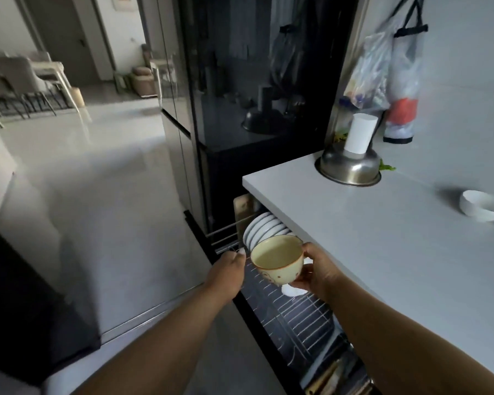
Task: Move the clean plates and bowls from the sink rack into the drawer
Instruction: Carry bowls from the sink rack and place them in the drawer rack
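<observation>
My right hand (315,270) grips a cream bowl (277,259) with a brown rim and small painted marks, holding it above the pulled-out drawer (291,312). The drawer has a wire rack floor. At its far end several white plates (264,228) stand upright in a row. My left hand (227,269) holds the drawer's thin front rail, fingers curled over it. A small white dish (293,290) shows partly under the bowl. On the counter to the right lies a white bowl (482,206), tilted.
The white counter (368,223) overhangs the drawer on the right. An upturned steel bowl (348,166) with a white cup on top sits at the counter's back. A dark glass-fronted fridge (254,95) stands behind the drawer. Plastic bags hang on the wall.
</observation>
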The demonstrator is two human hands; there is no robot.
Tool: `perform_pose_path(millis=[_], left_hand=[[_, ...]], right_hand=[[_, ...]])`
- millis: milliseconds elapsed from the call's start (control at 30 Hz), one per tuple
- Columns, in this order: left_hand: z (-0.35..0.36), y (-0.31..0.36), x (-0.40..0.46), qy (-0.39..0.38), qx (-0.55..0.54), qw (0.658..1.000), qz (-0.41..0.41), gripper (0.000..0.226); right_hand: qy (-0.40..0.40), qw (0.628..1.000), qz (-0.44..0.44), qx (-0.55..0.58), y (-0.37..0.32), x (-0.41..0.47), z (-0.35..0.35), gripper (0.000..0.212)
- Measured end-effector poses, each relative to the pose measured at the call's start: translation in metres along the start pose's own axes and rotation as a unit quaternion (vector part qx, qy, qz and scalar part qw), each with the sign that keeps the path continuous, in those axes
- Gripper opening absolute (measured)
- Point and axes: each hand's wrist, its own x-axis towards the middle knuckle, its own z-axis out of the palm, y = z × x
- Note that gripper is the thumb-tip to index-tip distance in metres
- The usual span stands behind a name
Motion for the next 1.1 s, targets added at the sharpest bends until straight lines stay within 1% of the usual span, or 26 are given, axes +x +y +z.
perform_pose_path(millis=[100,267,367,467,567,700,800,867,967,1100], left_hand=[[-0.013,-0.009,0.008,0.03,0.063,0.998,0.008,0.044],[-0.04,-0.033,0.037,0.035,0.096,0.995,0.017,0.045],[-0.061,-0.049,0.064,0.033,0.108,0.993,0.023,0.047],[-0.084,-0.055,0.093,0.031,0.117,0.992,0.03,0.05],[-0.105,-0.062,0.113,0.024,0.13,0.99,0.053,0.056],[-0.122,-0.072,0.132,0.023,0.145,0.985,0.088,0.061],[-0.129,-0.078,0.149,0.01,0.168,0.978,0.124,0.066],[-0.133,-0.082,0.166,0.006,0.199,0.97,0.138,0.067],[-0.133,-0.086,0.192,0.007,0.256,0.954,0.159,0.069],[-0.128,-0.093,0.23,0.0,0.313,0.935,0.166,0.072]], right_hand=[[0.01,1.0,0.016,-0.003,0.004,0.024,0.008,0.029],[0.052,0.997,0.042,-0.029,0.013,0.072,0.031,0.05],[0.086,0.994,0.049,-0.04,0.019,0.094,0.053,0.047],[0.117,0.99,0.053,-0.058,0.015,0.113,0.075,0.05],[0.135,0.988,0.049,-0.063,0.013,0.128,0.098,0.049],[0.156,0.984,0.058,-0.066,0.018,0.15,0.117,0.054],[0.175,0.979,0.067,-0.083,0.02,0.164,0.128,0.043],[0.181,0.976,0.071,-0.095,0.022,0.177,0.133,0.041],[0.185,0.973,0.078,-0.11,0.025,0.199,0.139,0.043],[0.189,0.969,0.099,-0.125,0.032,0.231,0.147,0.049]])
